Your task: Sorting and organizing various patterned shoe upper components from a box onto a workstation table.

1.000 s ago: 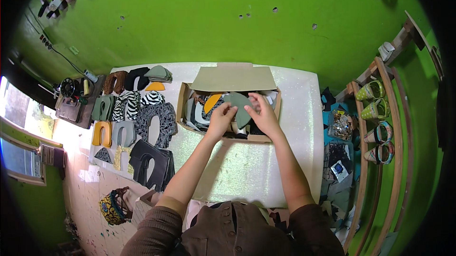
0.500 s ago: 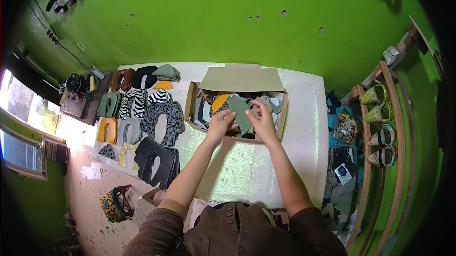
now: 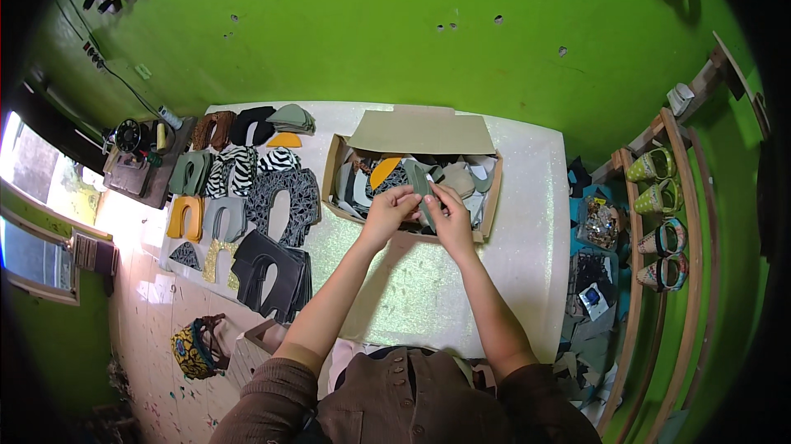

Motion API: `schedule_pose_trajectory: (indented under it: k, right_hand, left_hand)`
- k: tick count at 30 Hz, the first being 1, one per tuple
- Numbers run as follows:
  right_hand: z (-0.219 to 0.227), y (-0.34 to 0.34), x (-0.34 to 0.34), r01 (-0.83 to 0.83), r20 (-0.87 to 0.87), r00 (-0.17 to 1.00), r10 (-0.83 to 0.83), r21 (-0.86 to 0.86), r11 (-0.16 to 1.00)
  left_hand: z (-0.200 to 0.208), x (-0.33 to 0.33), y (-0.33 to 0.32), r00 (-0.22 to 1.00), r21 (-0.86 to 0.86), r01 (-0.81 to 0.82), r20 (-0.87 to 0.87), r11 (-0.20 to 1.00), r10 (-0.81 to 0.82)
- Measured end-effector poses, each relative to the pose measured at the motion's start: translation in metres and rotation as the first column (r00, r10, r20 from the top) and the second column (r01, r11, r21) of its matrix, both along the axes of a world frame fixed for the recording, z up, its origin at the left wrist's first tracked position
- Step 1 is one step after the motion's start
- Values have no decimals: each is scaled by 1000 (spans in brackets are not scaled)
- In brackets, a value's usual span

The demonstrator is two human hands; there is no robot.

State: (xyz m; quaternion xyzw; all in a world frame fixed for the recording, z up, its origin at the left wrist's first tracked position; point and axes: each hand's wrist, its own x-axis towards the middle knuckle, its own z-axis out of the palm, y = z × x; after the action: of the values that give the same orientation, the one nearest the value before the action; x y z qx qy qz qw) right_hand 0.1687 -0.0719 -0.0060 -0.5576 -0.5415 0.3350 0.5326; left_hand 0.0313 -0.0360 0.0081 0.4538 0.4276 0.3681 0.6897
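Over the open cardboard box (image 3: 420, 133), my left hand (image 3: 387, 215) and my right hand (image 3: 451, 222) pinch green cut material pieces (image 3: 421, 184) between their fingers. The pieces look narrow, folded or turned edge-on; how many there are I cannot tell. Inside the box lie mixed scraps: a yellow-orange half-round piece (image 3: 385, 172) on the left, black-and-grey patterned ones beside it, and grey and beige pieces (image 3: 458, 179) on the right. The fingers cover part of the box's front contents.
Sorted stacks of curved cut pieces stand left of the box: zebra-striped (image 3: 241, 170), yellow (image 3: 185, 218), patterned grey (image 3: 286, 203) and black (image 3: 272, 275). A sewing machine (image 3: 132, 147) is at the far left. Shoes on a wooden rack (image 3: 652, 213) and scrap bags (image 3: 597, 222) are at right.
The green material was held spread flat and broad; now it is narrower, folded or turned edge-on. Both hands have drawn slightly closer together and lower, uncovering beige pieces in the box.
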Motion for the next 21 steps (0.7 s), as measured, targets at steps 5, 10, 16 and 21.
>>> schedule_pose_trajectory:
  k: [5, 10, 16, 21]
  right_hand:
    - [-11, -2, 2, -8, -71, 997, 11, 38, 999]
    - [-17, -1, 6, -46, -198, 979, 41, -17, 999]
    - [-14, -3, 5, -39, -158, 987, 36, -14, 999]
    - [-6, -5, 0, -37, 51, 998, 33, 65, 997]
  left_hand:
    - [-2, -3, -2, 1000, 11, 6, 13, 1000, -6]
    - [-2, -5, -6, 1000, 13, 15, 4, 1000, -15]
    - [-1, -5, -7, 1000, 15, 15, 21, 1000, -16]
    - [-4, -5, -6, 1000, 13, -5, -3, 1000, 5]
